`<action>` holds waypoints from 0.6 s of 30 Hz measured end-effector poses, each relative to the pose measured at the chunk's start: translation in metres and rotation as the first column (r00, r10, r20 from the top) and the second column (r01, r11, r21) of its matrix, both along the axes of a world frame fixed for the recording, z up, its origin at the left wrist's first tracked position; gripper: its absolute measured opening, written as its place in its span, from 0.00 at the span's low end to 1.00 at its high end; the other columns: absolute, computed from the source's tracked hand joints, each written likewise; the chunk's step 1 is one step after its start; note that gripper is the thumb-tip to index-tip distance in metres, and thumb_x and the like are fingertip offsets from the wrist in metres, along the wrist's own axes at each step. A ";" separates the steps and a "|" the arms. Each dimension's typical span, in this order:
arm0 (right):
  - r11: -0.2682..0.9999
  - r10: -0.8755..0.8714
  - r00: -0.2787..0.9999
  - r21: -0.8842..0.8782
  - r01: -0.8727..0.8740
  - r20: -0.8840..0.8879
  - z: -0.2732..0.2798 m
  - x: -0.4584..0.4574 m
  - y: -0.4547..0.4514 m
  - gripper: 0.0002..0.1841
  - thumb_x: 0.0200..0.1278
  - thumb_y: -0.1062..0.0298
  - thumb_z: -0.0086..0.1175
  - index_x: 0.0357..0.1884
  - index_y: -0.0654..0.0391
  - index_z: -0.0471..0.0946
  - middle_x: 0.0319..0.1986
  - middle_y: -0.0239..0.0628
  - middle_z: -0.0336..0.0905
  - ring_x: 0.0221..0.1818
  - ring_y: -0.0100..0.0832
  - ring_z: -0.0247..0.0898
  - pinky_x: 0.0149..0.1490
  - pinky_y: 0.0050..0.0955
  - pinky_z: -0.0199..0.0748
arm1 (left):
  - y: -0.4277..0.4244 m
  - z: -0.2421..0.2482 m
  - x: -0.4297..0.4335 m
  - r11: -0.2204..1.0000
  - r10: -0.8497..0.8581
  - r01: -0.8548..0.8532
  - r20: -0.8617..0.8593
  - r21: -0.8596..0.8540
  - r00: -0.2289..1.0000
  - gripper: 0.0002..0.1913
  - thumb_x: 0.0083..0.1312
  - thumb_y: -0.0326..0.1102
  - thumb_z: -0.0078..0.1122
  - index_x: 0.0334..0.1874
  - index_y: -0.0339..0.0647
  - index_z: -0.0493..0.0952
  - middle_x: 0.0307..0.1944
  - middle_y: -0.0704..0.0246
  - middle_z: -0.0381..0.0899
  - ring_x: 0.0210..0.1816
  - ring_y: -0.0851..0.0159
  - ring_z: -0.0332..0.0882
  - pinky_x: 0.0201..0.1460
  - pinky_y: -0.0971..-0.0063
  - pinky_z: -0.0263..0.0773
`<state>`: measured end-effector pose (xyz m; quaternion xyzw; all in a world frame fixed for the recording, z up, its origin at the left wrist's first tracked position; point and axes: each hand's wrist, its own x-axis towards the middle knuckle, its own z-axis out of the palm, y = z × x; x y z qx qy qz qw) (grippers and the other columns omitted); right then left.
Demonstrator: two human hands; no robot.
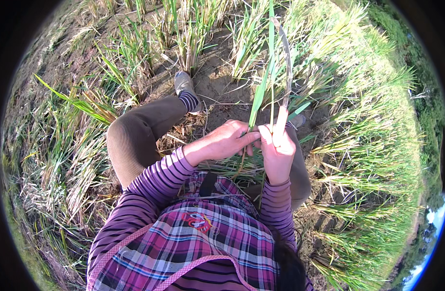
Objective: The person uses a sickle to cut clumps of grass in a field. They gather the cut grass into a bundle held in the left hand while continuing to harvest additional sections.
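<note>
My right hand (279,158) grips the pale handle of a sickle (279,125). Its long, thin curved blade (288,63) points up and away from me. Close beside it, my left hand (222,141) pinches green leaf blades (258,98) between thumb and fingers, and their stalks hang below it. The two hands nearly meet at the fingertips; whether they touch is hard to tell. A thin yellowish stem (272,105) rises by my right thumb. More cut leaves (222,169) lie under my forearms, partly hidden by them.
Rows of standing rice-like plants (360,152) run along the right. Cut stubble clumps (189,47) rise ahead of my shoe (184,85). Laid stalks (69,185) cover the ground at left. My bent knee (129,145) is beside a leafy clump (95,105).
</note>
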<state>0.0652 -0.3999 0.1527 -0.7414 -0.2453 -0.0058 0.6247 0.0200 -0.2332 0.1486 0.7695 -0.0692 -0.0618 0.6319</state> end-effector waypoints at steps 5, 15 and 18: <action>0.957 -0.125 0.939 0.211 0.200 -0.321 -0.015 0.018 -0.040 0.07 0.70 0.69 0.58 0.36 0.61 0.76 0.17 0.22 0.63 0.17 0.13 0.57 0.23 0.16 0.55 | 0.033 0.001 0.002 0.862 0.265 -0.207 0.063 -0.463 0.962 0.20 0.79 0.47 0.43 0.46 0.37 0.79 0.35 0.67 0.85 0.33 0.70 0.83 0.32 0.80 0.74; 0.973 0.214 0.964 -0.054 -0.225 -0.161 -0.033 -0.007 -0.019 0.13 0.67 0.61 0.63 0.42 0.63 0.80 0.22 0.22 0.71 0.23 0.13 0.59 0.29 0.18 0.59 | 0.044 0.002 0.010 0.571 0.429 -0.286 -0.017 -0.769 0.903 0.20 0.79 0.46 0.44 0.48 0.33 0.78 0.33 0.66 0.84 0.30 0.70 0.80 0.29 0.81 0.67; 0.981 0.176 0.933 -0.024 -0.194 -0.314 -0.033 -0.015 -0.004 0.12 0.68 0.62 0.63 0.36 0.62 0.78 0.21 0.22 0.70 0.21 0.13 0.58 0.27 0.18 0.58 | 0.036 0.002 0.008 0.593 0.394 -0.286 -0.038 -0.753 0.918 0.16 0.78 0.42 0.47 0.48 0.36 0.78 0.34 0.68 0.84 0.32 0.71 0.81 0.30 0.82 0.70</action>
